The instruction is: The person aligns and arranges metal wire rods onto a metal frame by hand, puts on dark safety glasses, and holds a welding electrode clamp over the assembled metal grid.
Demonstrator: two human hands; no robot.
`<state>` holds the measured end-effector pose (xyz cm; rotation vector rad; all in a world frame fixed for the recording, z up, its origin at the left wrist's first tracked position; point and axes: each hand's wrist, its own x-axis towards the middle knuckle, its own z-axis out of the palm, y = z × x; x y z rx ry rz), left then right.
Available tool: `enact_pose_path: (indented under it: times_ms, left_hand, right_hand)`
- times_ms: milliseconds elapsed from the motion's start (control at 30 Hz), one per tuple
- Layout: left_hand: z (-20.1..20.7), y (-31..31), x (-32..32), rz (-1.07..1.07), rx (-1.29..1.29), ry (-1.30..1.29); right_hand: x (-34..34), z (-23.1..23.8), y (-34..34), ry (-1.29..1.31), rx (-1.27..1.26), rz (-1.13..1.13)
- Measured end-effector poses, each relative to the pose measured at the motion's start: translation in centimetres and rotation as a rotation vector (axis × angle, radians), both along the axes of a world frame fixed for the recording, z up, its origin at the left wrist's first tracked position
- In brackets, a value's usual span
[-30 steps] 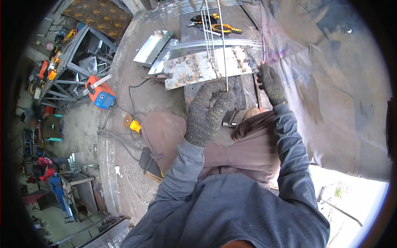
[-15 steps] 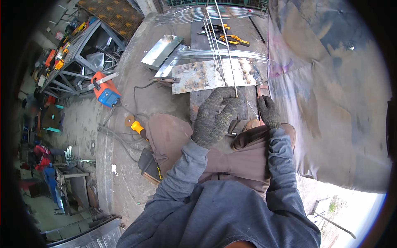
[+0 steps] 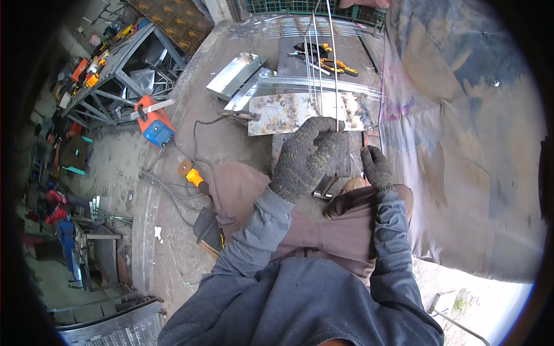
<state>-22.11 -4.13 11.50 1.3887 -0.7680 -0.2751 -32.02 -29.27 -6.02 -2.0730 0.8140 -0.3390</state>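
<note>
Thin metal rods [image 3: 333, 57] rise from my left hand [image 3: 306, 158], which wears a dark knitted glove. Its thumb and fingers close round the lower end of the longest rod, held nearly upright in the picture. Behind them lies a flat metal plate [image 3: 277, 112] with brown burn spots. My right hand [image 3: 378, 168], gloved too, is curled beside my right knee. A dark thin edge shows at its fingertips; whether the hand grips it is unclear. Between my legs lies a hammer-like tool [image 3: 326, 187], partly hidden.
Yellow-handled pliers [image 3: 340, 66] and a bundle of thin rods [image 3: 306, 84] lie beyond the plate. A bent sheet-metal channel [image 3: 236, 75] is to their left. An orange-blue machine [image 3: 156, 128], cables and an angle grinder [image 3: 193, 176] sit left. A stained sheet [image 3: 461, 144] hangs right.
The long rod leans less to the left and stands straighter. My left hand has shifted slightly, still on the rod. The whole view has moved a little; my right hand stays curled by the knee.
</note>
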Motion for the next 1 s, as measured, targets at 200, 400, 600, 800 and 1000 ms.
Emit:
enact_pose_path:
  times_ms: [200,400,600,800,1000]
  left_hand:
    - [6.3,-3.3,8.5,0.053,0.007,-0.157]
    - [11.3,-8.9,21.0,-0.057,0.04,0.172]
    - [13.2,-11.8,23.2,0.023,0.204,0.036]
    - [15.3,-11.9,25.7,-0.015,0.38,-0.014]
    - [14.0,-12.4,26.4,0.042,0.495,-0.239]
  right_hand:
    - [-0.2,0.1,0.2,-0.03,-0.083,-0.016]
    - [0.1,1.7,1.3,-0.032,-0.097,0.057]
    - [-0.4,1.7,1.2,-0.008,-0.072,0.053]
    - [0.1,2.4,1.6,-0.059,-0.116,0.068]
    - [-0.5,1.7,1.1,-0.028,-0.111,0.094]
